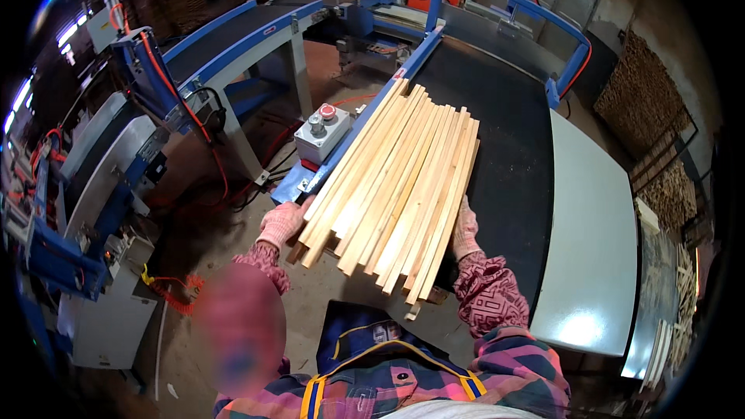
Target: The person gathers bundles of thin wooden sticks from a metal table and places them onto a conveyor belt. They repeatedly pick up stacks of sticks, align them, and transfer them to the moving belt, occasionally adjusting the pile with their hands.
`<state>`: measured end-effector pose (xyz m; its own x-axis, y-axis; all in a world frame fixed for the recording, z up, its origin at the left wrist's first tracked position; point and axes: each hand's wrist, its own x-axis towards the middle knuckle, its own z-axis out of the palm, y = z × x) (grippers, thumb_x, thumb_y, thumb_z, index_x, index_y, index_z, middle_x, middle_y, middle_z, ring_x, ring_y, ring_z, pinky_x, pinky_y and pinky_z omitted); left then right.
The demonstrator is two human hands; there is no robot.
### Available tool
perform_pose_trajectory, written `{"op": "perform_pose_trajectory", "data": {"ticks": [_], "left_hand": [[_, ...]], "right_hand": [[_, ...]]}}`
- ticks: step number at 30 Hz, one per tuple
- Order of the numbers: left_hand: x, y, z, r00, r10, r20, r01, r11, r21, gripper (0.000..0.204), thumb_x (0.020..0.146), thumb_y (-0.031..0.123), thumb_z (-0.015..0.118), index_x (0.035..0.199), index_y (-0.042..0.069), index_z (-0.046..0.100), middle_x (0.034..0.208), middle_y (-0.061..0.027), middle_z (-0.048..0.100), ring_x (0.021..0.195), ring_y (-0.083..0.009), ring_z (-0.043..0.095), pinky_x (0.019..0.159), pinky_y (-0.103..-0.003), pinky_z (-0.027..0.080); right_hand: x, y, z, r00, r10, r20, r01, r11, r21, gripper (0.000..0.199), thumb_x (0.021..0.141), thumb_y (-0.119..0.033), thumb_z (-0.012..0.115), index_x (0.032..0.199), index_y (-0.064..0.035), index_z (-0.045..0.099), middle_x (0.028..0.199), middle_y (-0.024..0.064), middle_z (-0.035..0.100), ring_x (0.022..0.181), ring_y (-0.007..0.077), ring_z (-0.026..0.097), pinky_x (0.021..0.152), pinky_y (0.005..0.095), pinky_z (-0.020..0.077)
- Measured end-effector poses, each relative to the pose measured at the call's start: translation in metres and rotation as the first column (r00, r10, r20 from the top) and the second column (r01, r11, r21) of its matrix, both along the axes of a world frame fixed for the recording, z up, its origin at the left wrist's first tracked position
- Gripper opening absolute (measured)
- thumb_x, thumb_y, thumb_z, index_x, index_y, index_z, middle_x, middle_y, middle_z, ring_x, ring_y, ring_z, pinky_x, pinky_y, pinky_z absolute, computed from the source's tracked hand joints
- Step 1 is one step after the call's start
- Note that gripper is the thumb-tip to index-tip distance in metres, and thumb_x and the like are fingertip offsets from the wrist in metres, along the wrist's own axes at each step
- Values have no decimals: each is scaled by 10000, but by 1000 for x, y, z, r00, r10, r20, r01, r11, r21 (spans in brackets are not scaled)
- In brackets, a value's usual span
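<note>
Bundle of pale wooden strips, one, lies on the black belt, long axis running away and slightly rightward, between gloved left hand and right hand, apart, each against a near flank, finger closure hidden.

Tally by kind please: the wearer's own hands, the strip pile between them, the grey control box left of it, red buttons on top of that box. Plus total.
Gloved hands: 2 (left hand, right hand)
Pile of wooden strips: 1
Grey control box: 1
Red button: 1
Total: 5
</note>
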<state>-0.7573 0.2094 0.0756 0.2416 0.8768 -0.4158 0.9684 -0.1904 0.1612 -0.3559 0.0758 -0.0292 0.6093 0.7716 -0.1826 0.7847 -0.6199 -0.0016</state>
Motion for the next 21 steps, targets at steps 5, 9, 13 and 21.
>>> {"op": "perform_pose_trajectory", "data": {"ticks": [5, 9, 13, 21], "left_hand": [[16, 3, -3, 665, -359, 654, 36, 891, 452, 243, 927, 280, 633, 1061, 86, 696, 959, -76, 710, 886, -214, 685, 812, -346, 538], [35, 4, -25, 350, -329, 877, -85, 921, 380, 262, 915, 60, 626, 1175, 26, 618, 1051, -82, 688, 958, -163, 654, 867, -302, 517], [49, 3, -29, -106, 31, 994, 98, 995, -21, 379, 953, 125, 588, 1317, 33, 540, 1287, -84, 578, 1217, -195, 521, 1046, -333, 406], [48, 17, 7, 102, 575, 812, 398, 724, -563, 747, 824, 141, 598, 1510, 128, 303, 1296, -76, 552, 1042, -181, 590, 810, -317, 533]], "right_hand": [[27, -30, 64, 948, 319, 24, -316, 946, -70, 328, 966, -120, 363, 1247, -75, 525, 1127, 199, 654, 1028, 333, 660, 780, 441, 570], [-14, -63, 78, 973, 58, -223, 163, 509, 845, 417, 932, -168, 561, 1331, -55, 519, 1106, 195, 644, 1001, 314, 653, 872, 387, 544], [-64, -50, 63, 932, 102, -347, 269, 447, 853, 622, 874, -186, 691, 1421, -46, 432, 1402, 199, 452, 1282, 315, 463, 1035, 361, 440], [-73, -44, 111, 76, 387, -919, 922, 323, 212, 913, 831, -107, 731, 1535, -72, 151, 1392, 187, 484, 1286, 253, 476, 1037, 341, 456]]}}
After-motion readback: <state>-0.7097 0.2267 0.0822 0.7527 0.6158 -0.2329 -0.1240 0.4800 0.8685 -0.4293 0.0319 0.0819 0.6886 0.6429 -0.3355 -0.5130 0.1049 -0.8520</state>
